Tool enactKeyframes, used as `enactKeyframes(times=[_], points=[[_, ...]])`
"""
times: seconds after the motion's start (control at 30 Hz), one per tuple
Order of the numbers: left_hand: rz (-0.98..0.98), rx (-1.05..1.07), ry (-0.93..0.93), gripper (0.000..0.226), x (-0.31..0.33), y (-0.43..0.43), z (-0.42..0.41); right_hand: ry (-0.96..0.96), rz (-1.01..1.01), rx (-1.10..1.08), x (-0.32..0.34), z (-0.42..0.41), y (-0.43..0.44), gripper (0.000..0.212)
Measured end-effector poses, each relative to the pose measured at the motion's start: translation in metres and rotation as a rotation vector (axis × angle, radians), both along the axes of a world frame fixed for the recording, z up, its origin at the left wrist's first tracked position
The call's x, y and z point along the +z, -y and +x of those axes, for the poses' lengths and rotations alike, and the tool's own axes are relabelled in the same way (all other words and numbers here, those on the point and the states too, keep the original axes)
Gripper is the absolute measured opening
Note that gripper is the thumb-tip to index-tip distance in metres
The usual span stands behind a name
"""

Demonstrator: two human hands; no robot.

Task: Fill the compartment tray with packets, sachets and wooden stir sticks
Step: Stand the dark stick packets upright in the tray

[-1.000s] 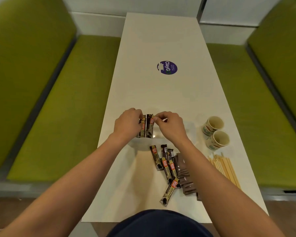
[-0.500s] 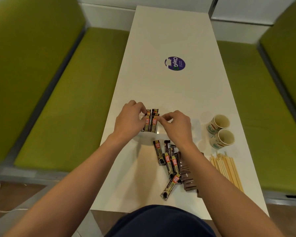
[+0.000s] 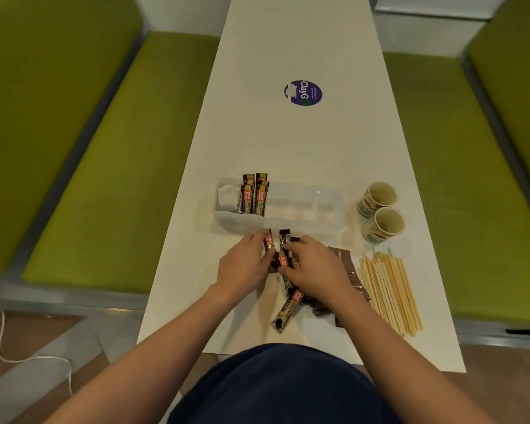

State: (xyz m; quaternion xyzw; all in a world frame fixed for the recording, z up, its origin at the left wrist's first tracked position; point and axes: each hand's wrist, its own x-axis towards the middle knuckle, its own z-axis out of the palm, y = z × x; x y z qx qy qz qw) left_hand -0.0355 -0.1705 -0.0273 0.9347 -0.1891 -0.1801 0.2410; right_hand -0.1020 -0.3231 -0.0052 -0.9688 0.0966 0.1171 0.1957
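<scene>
Head view, Trainee: why do both hands work at 6 o'clock of the compartment tray (image 3: pixel 328 209)?
Instructor: Judged: gathering stock. Left hand (image 3: pixel 242 267) pinches one of the loose packets (image 3: pixel 283 313); right hand (image 3: pixel 312 270) curls round others, so several load together.
Trainee: Counts?
Instructor: Upright packets (image 3: pixel 259 197), second cell from 9 o'clock: four visible. White sachets (image 3: pixel 227 197): unclear. Paper cups (image 3: pixel 377 198), 3 o'clock: two. Stir sticks (image 3: pixel 389 289), 4 o'clock: uncountable, none loaded

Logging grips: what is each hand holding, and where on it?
The left hand pinches one coffee stick near its middle. The right hand lies over the loose sticks; its hold cannot be told.
</scene>
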Motion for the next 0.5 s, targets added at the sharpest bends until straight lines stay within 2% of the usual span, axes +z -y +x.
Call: enactKeyframes(times=[0.1, 0.2, 0.33, 0.5], points=[[-0.038, 0.038, -0.030, 0.060, 0.003, -0.002, -0.002, -0.009, -0.057, 0.036, -0.005, 0.005, -0.003, 0.051], [-0.133, 0.115, -0.160, 0.043, 0.008, -0.007, 0.001, 0.007, -0.029, 0.030, -0.005, 0.009, -0.002, 0.049], [-0.268, 0.259, -0.381, 0.036, 0.017, -0.017, 0.004, 0.032, 0.132, -0.031, -0.003, 0.012, 0.001, 0.038], [-0.461, 0.355, -0.394, 0.015, 0.037, -0.033, 0.013, 0.126, 0.382, -0.162, 0.005, 0.013, 0.007, 0.026]])
